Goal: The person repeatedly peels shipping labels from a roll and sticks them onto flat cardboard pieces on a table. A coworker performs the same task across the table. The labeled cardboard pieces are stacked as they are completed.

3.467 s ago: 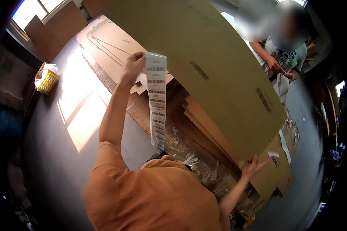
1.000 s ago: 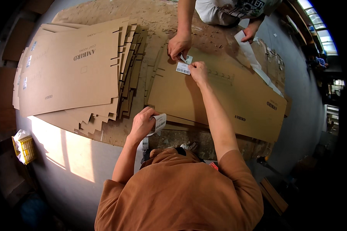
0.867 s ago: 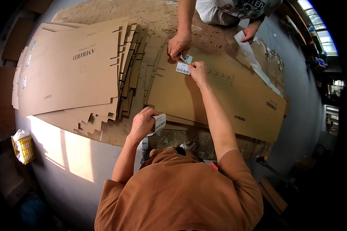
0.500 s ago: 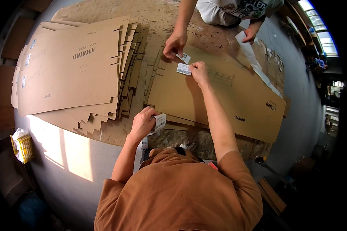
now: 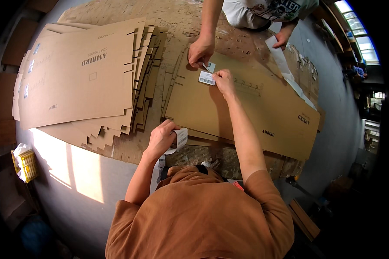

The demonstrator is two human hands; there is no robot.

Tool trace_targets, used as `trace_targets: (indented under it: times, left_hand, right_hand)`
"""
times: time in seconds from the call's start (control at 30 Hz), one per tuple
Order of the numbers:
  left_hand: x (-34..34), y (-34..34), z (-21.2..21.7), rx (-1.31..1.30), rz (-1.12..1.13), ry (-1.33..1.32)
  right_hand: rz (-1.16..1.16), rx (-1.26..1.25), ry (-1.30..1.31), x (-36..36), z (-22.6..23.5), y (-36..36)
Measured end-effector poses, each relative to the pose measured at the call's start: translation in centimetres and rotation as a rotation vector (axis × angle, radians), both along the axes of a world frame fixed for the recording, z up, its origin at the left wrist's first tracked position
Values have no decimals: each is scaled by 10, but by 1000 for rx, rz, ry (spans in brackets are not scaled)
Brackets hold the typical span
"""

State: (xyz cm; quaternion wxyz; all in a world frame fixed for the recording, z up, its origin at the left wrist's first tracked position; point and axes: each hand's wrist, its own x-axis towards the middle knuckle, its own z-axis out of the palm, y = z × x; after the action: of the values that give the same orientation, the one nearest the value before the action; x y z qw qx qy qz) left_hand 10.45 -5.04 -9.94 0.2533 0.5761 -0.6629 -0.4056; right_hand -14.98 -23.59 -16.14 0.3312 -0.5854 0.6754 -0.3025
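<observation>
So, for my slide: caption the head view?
Right hand presses a label onto flat cardboard.

Co-worker's hand (image 5: 201, 49) shifted smaller label (image 5: 210, 66) above barcode label (image 5: 206, 78); slightly apart.

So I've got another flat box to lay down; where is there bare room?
The right half of the top cardboard sheet, past the right hand, is bare. The grey floor between the cardboard stack and the yellow bag is free. It is crowded around the white label, where the co-worker's hand works.
</observation>
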Motion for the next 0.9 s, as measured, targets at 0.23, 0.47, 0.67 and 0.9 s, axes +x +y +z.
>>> trace_targets:
  times: [0.23, 0.47, 0.67, 0.9]
  left_hand:
    - [1, 0, -1, -8, -6, -13]
    - [-1, 1, 0, 29, 8, 4]
    - [-2, 3, -5, -24, -25, -13]
    - [-3, 1, -4, -5, -28, -22]
  right_hand:
    - [-5, 4, -7, -1, 0, 2]
    - [-12, 18, -24, -2, -3, 0]
    - [-97, 28, 141, 6, -16, -7]
    - [-206, 72, 284, 25, -9, -9]
